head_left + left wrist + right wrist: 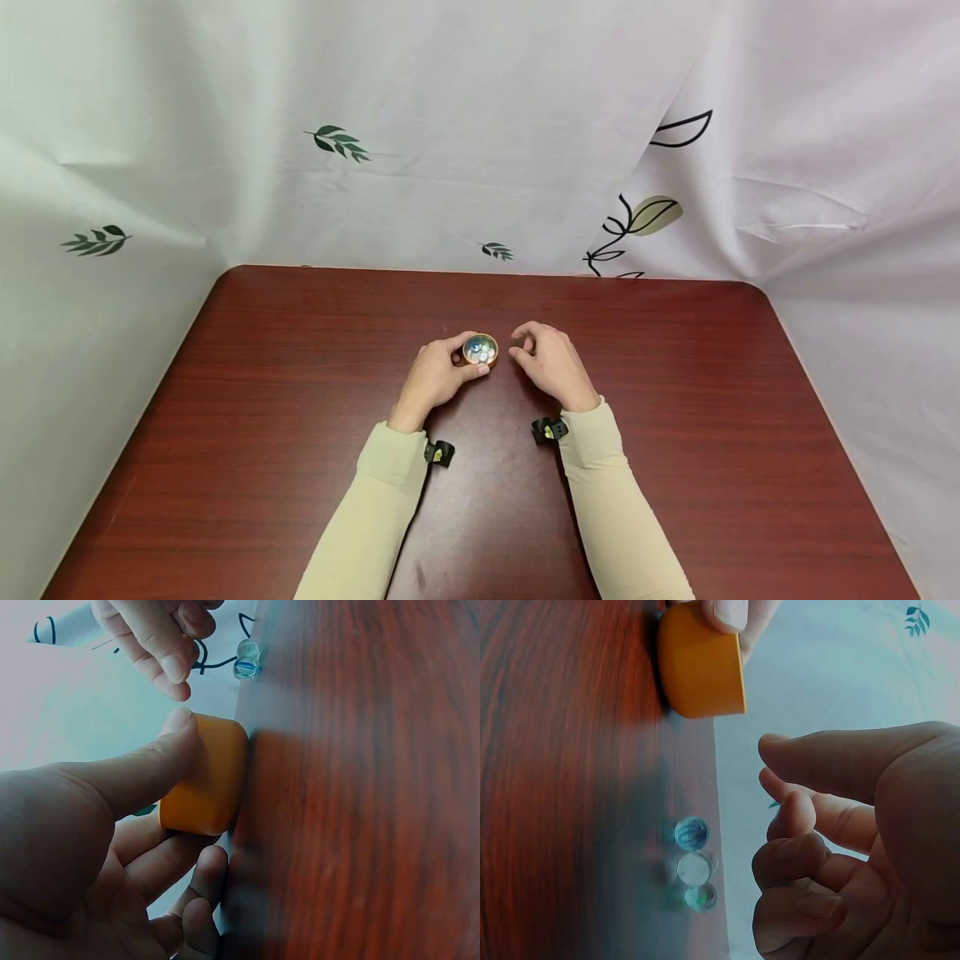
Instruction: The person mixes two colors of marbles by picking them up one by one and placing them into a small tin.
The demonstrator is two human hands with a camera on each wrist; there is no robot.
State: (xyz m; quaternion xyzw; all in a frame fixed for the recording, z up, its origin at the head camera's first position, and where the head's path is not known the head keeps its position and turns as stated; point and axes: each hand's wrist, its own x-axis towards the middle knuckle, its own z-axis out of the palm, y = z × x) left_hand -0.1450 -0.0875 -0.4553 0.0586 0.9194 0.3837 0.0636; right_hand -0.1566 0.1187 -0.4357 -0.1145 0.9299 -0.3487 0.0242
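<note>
My left hand [435,375] grips a small orange cup [210,776] by its side, thumb on the near wall and fingers round the far one. The cup stands upright on the table, and glass marbles [480,350] fill its inside in the head view. To the right of the cup is my right hand [551,362], its fingers loosely bent with nothing between thumb and fingertips. Several loose glass marbles, a blue-streaked marble [691,833], a whitish marble [695,868] and a greenish marble [700,897] among them, lie on the table; the right hand hides them from the head view.
The reddish-brown wooden table [247,433] stretches out on both sides, its rounded far corners against a pale hanging cloth [465,108] printed with leaves. A small black device [440,453] is strapped at the left wrist, another device [550,430] at the right.
</note>
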